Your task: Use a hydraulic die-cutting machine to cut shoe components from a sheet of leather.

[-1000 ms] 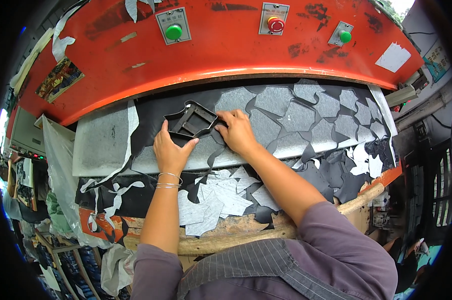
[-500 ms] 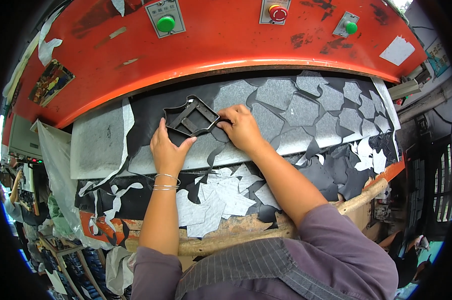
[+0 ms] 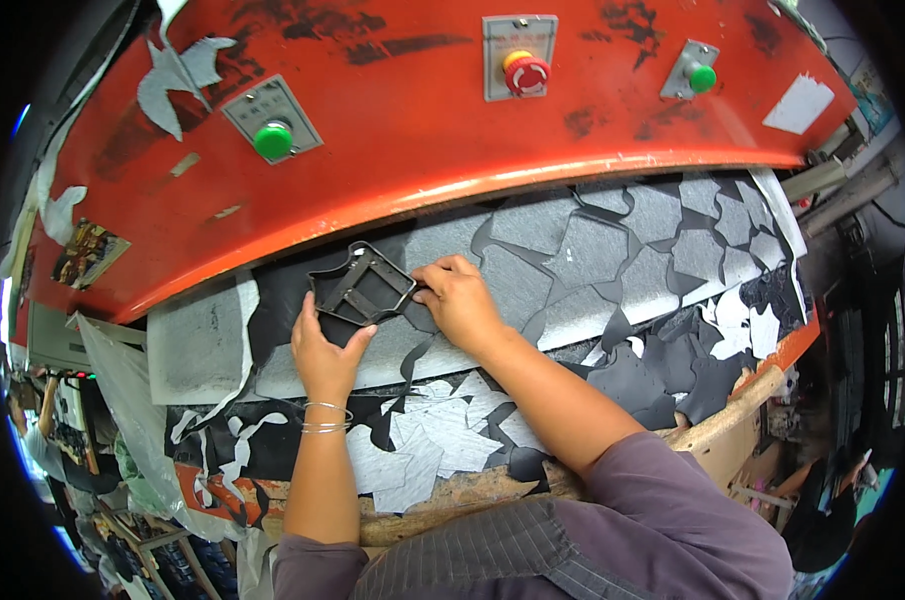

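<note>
A dark metal cutting die (image 3: 356, 298), an open frame with crossbars inside, lies on a grey-faced sheet of black material (image 3: 518, 235). My left hand (image 3: 323, 362) holds the die at its left and near edges, fingers along one side and thumb at the near corner. With fingertips pinched together, my right hand (image 3: 463, 310) grips its right corner. To the right, the sheet is cut into several star-like and angular pieces, dark gaps between them. Nearer me are a heap of cut light-grey pieces (image 3: 425, 450) and some black ones (image 3: 663, 375).
Beyond the sheet rises a red press beam (image 3: 393, 160). It carries a green button (image 3: 274, 140), a red stop button (image 3: 528, 74) and another green button (image 3: 703, 78). Clear plastic film (image 3: 123, 385) hangs at the left. A worn wooden bar (image 3: 743, 402) borders the near edge.
My view has tilted and shifted, showing more of the red beam. Both hands keep their hold on the die, which stays at about the same place on the sheet.
</note>
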